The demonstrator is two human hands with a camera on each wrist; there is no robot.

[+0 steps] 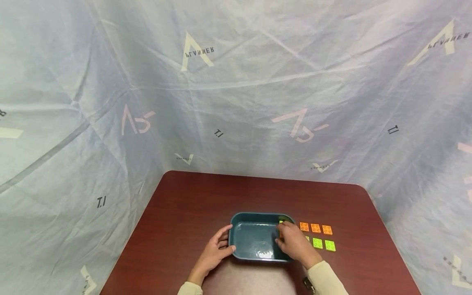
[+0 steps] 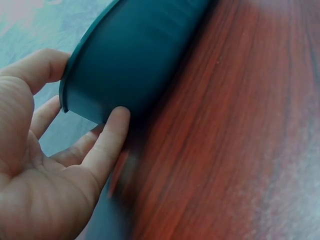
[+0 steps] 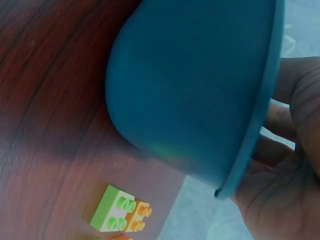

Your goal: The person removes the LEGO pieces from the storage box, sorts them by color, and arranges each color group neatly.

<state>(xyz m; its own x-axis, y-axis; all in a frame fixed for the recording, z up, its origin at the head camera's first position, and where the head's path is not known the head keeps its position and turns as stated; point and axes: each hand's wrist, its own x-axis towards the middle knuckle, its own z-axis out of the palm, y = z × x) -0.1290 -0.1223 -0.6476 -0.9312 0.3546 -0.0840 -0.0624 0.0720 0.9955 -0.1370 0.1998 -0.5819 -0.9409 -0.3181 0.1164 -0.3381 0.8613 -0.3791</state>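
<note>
A deep teal dish (image 1: 254, 259) stands on the table, longer side to side. My left hand (image 1: 215, 248) touches its left end, thumb and fingers spread; the left wrist view shows fingertips against the rim and outer wall (image 2: 120, 60). Over the right end, my right hand (image 1: 295, 243) reaches into the dish, and an orange toy brick (image 1: 281, 235) shows between its thumb and index finger. Just beyond that is a yellow-green brick (image 1: 281, 222), partly covered by the hand. In the right wrist view, the dish wall (image 3: 195, 85) hides the fingertips.
Right of the dish, several bricks lie in two rows: orange ones (image 1: 315, 228) farther back, green ones (image 1: 317, 243) nearer, one partly hidden by my right hand. The dark red wooden table (image 1: 177, 205) meets hanging grey-white sheets (image 1: 236, 102) at its back and sides.
</note>
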